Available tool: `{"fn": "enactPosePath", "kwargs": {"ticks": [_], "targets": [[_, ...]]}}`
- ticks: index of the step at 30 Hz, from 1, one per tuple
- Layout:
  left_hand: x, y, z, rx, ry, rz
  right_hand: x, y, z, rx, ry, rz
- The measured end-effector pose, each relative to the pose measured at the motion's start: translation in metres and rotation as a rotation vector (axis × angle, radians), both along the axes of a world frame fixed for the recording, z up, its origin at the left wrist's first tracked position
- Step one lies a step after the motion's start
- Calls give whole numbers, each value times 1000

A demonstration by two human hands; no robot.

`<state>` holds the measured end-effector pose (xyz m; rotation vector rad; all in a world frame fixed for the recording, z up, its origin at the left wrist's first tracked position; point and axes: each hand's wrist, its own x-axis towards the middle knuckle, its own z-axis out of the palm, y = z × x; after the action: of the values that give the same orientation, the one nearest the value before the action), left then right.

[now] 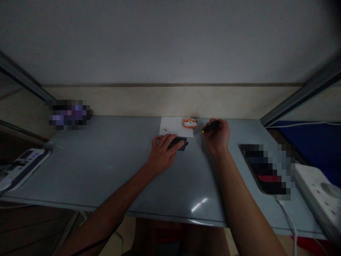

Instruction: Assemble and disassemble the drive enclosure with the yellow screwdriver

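My left hand is closed over a small dark grey box-like device on the table, its fingers hiding much of it. In my right hand is a screwdriver with a black and yellow handle. Its thin shaft slants down to the left, and the tip meets or nearly meets the device's right end; contact is too small to make out. Behind the device lies a white sheet of paper with a few tiny dark bits on it. An orange-and-white animal-faced case rests on the sheet's right part.
The grey table backs onto a wall. To the right are a phone-like device, partly pixelated, with a white cable, and a white power strip. Another power strip and a blurred purple item are on the left.
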<state>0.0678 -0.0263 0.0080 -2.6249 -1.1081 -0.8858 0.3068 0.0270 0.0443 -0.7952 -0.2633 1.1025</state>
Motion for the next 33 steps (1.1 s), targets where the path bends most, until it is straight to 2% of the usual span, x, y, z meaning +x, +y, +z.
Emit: {"fn": "enactPosePath", "kwargs": {"ticks": [33], "targets": [[-10, 6, -5, -20, 93, -22, 1, 1, -8, -29, 12, 2]]}}
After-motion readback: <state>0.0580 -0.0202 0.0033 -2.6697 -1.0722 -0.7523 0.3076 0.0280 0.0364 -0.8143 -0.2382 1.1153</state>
